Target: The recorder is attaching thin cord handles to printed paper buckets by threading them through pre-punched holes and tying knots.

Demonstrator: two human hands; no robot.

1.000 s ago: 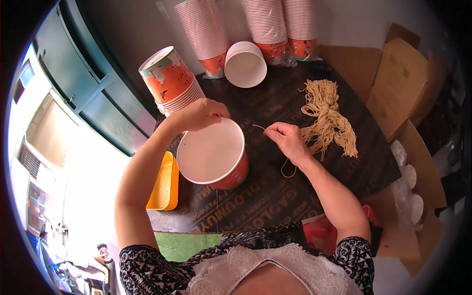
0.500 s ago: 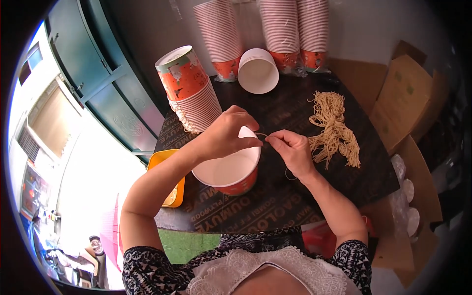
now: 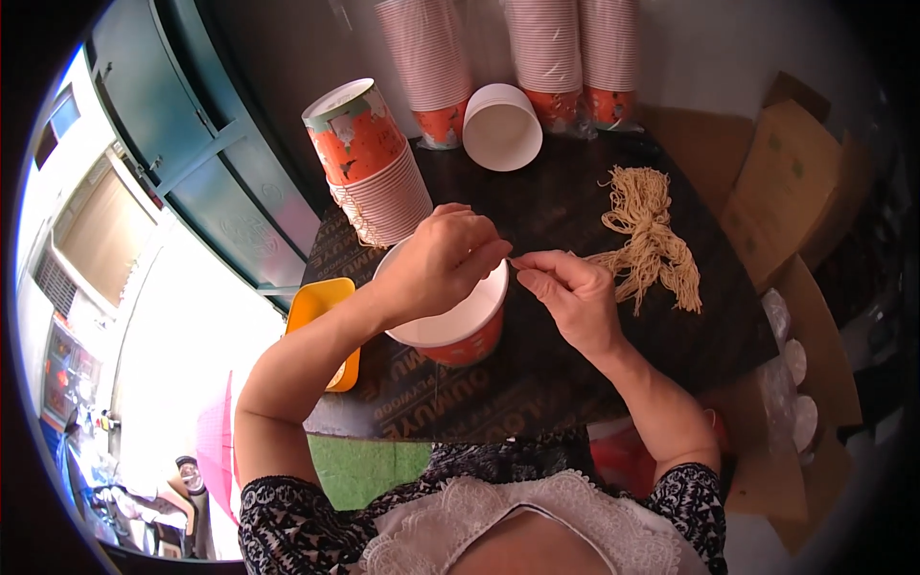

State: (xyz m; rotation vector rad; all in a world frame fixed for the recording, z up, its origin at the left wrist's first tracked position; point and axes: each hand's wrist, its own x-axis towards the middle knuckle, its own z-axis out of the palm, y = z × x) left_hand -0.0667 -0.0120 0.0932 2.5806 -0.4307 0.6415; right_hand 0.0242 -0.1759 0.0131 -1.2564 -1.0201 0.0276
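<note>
Currently your left hand is over the bucket, which sits mouth up on the dark table; its fingers are bunched, but I cannot tell whether they grip anything. Just beside them, your right hand has thumb and forefinger pinched together, anything between them too small to make out. A bundle of string lies beyond that hand, and stacked buckets stand beyond your left.

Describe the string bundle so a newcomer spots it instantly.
Start with the black table. Toward its right edge, left of the cardboard box, lies the bundle. Unlike the round, smooth-walled tubs, it is a thick tan tuft of loose strands, narrowed near the middle.
</note>
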